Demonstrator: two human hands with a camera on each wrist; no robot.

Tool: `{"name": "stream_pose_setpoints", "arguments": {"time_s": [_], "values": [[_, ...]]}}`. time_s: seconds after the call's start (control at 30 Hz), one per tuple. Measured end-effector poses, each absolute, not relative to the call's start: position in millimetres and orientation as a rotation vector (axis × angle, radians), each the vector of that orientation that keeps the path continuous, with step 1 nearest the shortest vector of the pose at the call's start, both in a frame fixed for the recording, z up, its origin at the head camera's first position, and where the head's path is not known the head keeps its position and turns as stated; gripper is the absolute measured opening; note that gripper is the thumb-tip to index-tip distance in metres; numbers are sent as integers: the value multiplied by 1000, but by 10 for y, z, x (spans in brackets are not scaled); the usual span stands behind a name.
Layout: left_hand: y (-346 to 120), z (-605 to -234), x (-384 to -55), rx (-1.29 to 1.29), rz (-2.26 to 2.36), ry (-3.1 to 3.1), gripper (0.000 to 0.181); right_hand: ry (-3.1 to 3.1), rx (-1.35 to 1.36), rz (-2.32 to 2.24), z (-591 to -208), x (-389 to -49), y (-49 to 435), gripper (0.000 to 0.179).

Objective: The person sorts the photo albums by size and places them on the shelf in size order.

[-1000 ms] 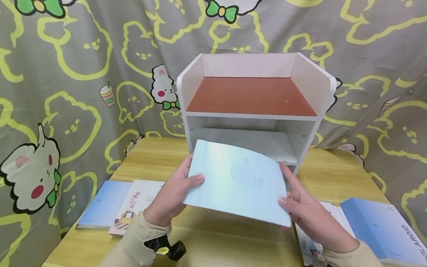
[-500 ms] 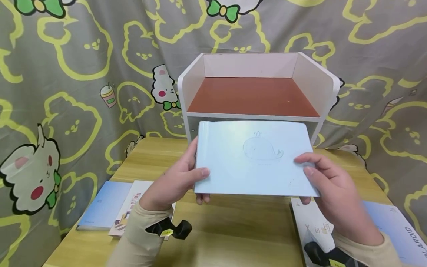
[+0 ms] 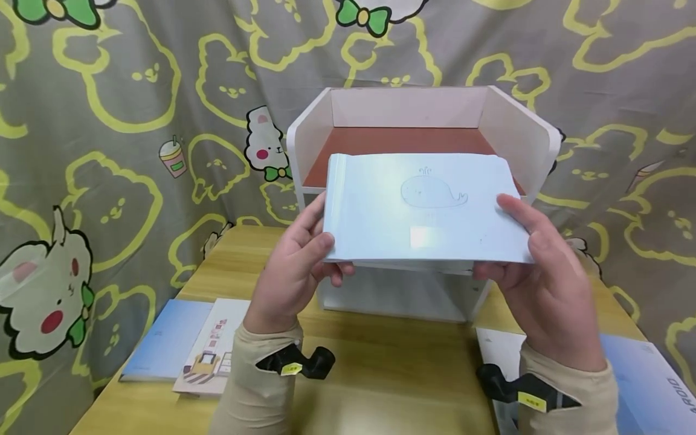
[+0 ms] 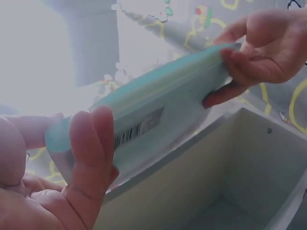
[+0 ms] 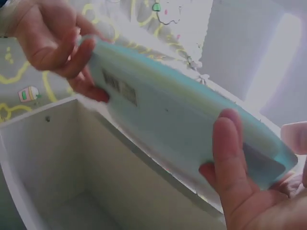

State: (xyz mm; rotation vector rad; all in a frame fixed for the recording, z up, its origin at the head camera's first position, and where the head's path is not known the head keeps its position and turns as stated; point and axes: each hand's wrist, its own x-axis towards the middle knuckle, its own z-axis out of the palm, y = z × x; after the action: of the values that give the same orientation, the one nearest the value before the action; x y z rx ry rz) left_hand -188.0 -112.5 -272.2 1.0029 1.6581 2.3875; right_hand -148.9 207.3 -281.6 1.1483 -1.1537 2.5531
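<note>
A pale blue book (image 3: 370, 205) with a small whale drawing on its cover is held up in front of the white shelf unit (image 3: 402, 109). My left hand (image 3: 293, 266) grips its left edge, thumb on the cover and fingers beneath. At the opposite edge my right hand (image 3: 549, 284) holds it the same way, fingertips underneath. The left wrist view shows the underside of the book (image 4: 177, 105), which carries a barcode sticker. In the right wrist view the fingers (image 5: 228, 148) press against that underside.
On the wooden table (image 3: 380, 362), a blue book (image 3: 165, 332) and a white illustrated book (image 3: 214, 350) lie at the left. A white book (image 3: 497, 344) and a thick blue book (image 3: 641, 380) lie at the right, partly behind my right arm. A patterned curtain (image 3: 217, 60) hangs behind.
The book has been levelled from a tilt and raised from before the lower shelf to the height of the brown top shelf. My right hand has shifted its hold on the right edge.
</note>
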Motion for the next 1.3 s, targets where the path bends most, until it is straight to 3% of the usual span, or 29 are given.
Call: {"name": "stream_pose_setpoints", "arguments": {"time_s": [0.17,0.33,0.6,0.83,1.03,1.17,1.3], "values": [[-1113,-2737,-1914,958,2480,1576,58,-1031,1286,2638,-2825,-1576,2054,56],[-1069,-2722,-1888,931,2570,1486,60,-1030,1182,2658,-2811,-1632,2034,65],[-987,-2741,-1862,1008,2574,1565,69,-1170,903,2443,-2857,-1711,1992,55],[-957,-2749,-1879,1136,2482,1651,88,-1217,964,2451,-2849,-1714,1984,58],[-956,-2725,-1800,1117,2169,2497,77,-1371,922,2338,-2773,-1665,1987,64],[-977,-2696,-1695,1297,1721,3179,60,-1522,784,2211,-2731,-1590,1988,69],[-1012,-2647,-1584,1512,1334,3449,48,-1677,695,2020,-2709,-1505,2036,72]]}}
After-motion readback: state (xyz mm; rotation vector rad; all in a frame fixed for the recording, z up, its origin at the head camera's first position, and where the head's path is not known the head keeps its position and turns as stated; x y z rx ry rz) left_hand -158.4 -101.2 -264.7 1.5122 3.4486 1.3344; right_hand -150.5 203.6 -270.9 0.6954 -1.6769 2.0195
